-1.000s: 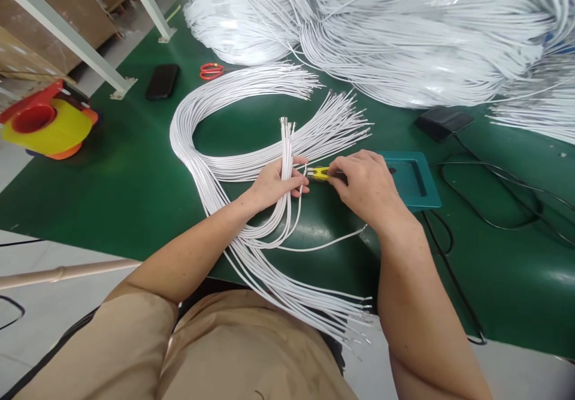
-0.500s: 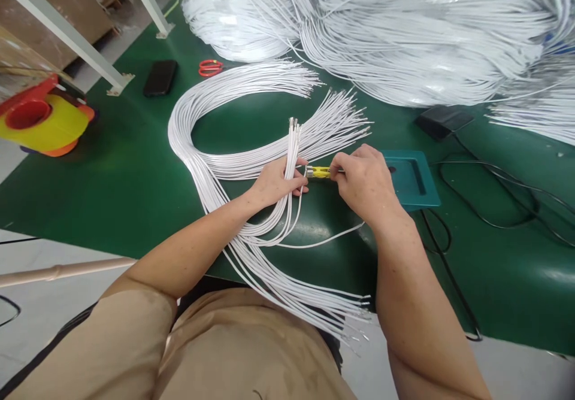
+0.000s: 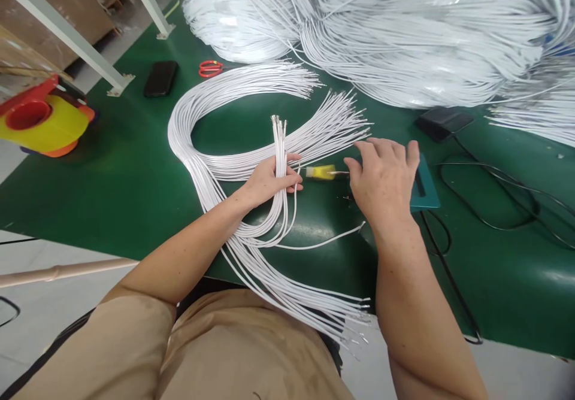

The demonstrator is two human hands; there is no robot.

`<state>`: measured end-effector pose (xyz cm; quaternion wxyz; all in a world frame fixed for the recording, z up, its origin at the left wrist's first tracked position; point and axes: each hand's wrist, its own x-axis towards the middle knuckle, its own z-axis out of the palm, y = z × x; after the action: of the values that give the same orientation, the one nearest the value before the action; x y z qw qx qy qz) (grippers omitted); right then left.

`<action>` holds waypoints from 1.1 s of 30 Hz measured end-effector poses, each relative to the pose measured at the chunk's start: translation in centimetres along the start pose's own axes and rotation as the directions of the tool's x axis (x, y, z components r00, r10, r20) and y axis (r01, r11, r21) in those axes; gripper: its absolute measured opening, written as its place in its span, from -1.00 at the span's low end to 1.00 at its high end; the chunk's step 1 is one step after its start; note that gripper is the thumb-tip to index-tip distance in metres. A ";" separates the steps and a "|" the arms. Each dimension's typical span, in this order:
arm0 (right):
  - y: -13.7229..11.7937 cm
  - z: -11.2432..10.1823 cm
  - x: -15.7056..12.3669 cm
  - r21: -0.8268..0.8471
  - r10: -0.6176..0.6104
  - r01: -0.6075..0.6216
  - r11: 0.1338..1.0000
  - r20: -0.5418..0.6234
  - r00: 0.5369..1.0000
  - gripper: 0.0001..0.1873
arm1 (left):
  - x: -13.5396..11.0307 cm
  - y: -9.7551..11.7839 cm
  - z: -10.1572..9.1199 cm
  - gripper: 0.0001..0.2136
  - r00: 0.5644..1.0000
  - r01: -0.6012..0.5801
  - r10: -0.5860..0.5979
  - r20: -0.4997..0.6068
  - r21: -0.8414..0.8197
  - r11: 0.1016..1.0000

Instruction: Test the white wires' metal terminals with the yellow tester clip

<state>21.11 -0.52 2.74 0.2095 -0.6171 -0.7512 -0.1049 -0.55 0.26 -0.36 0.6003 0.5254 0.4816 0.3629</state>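
My left hand (image 3: 268,181) is closed around a small bunch of white wires (image 3: 279,142) with metal terminals at their upper ends. Just right of its fingertips is a yellow-handled tool (image 3: 321,172) with a thin metal shaft; its exact kind is unclear. One wire end from the bunch stands close to the tool's left end. My right hand (image 3: 385,175), fingers spread and palm down, is over the left part of a teal tray (image 3: 430,184), hiding much of it. A single wire (image 3: 330,239) curves across the green table below, its tip near my right wrist.
Long bundles of white wire (image 3: 184,130) curl on the green table (image 3: 112,190). Big heaps of wire (image 3: 417,35) fill the back. Red-handled snips (image 3: 210,69), a black phone-like object (image 3: 160,78), a yellow tape roll (image 3: 63,126) and a black box with cables (image 3: 442,123) lie around.
My right hand has let go of the yellow-handled tool and moved right, its fingers spreading. My left hand has shifted slightly left with the wire bunch.
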 end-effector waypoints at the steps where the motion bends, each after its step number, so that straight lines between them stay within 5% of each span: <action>1: -0.4 -0.3 0.0 0.076 -0.034 0.034 0.997 -0.001 0.999 -0.71 | 0.0 0.0 0.0 -0.57 1.000 -0.005 0.005 0.007 -0.014 1.000; 4: -2.1 -0.8 -0.3 0.374 -0.271 0.219 0.901 0.091 0.958 -0.72 | 0.1 0.0 0.1 -0.64 1.000 -0.017 0.017 0.015 -0.035 0.999; 6: -3.6 -0.8 -0.7 0.518 -0.471 0.327 0.790 0.172 0.865 -0.74 | 0.1 0.0 0.1 -0.69 1.000 -0.018 0.018 0.008 -0.044 0.999; 8: -5.0 -0.7 -1.2 0.557 -0.588 0.385 0.736 0.242 0.772 -0.77 | 0.1 0.0 0.0 -0.72 1.000 -0.028 0.028 0.002 -0.049 0.998; 10: -6.0 -0.8 -1.5 0.525 -0.599 0.384 0.760 0.336 0.726 -0.76 | 0.1 -0.1 -0.2 -0.71 0.999 -0.041 0.041 0.003 -0.036 0.999; 13: -6.5 -1.6 -1.6 0.483 -0.489 0.211 0.850 0.574 0.657 -0.73 | 0.1 -0.2 -0.5 -0.66 1.000 -0.020 0.020 0.006 0.004 1.000; 17: -5.5 -2.6 -1.2 0.566 -0.481 -0.176 0.805 0.798 0.364 -0.74 | 0.1 -0.2 -0.5 -0.56 0.998 0.033 -0.031 0.057 -0.041 0.999; 18: -5.1 -2.7 -1.1 0.574 -0.478 -0.277 0.770 0.807 0.346 -0.75 | 0.1 -0.2 -0.5 -0.54 0.998 0.024 -0.021 0.064 -0.043 0.999; 19: -4.8 -2.5 -0.9 0.575 -0.444 -0.366 0.732 0.810 0.383 -0.75 | 0.1 -0.2 -0.5 -0.52 0.998 0.008 -0.006 0.065 -0.031 1.000; 22: -4.1 -1.7 -0.3 0.617 -0.172 -0.489 0.617 0.712 0.681 -0.75 | 0.0 -0.1 -0.3 -0.55 0.997 -0.060 0.056 0.056 0.068 0.996; 24: -3.9 -1.1 0.1 0.654 0.021 -0.488 0.578 0.586 0.810 -0.77 | -0.2 -0.1 0.0 -0.63 0.993 -0.116 0.110 0.050 0.150 0.982; 29: -4.1 0.2 0.4 0.739 0.094 -0.509 0.442 0.526 0.845 -0.75 | -0.7 -0.1 1.0 -0.63 0.969 -0.245 0.242 0.043 0.189 0.951; 33: -4.2 0.7 0.3 0.809 0.087 -0.529 0.256 0.525 0.846 -0.79 | -0.8 0.1 1.4 -0.54 0.987 -0.138 0.138 0.080 -0.003 0.990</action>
<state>16.82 -0.86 2.73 0.3937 -0.5242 -0.5546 0.5125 0.57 -0.91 -0.14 0.5920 0.5723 0.4200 0.3815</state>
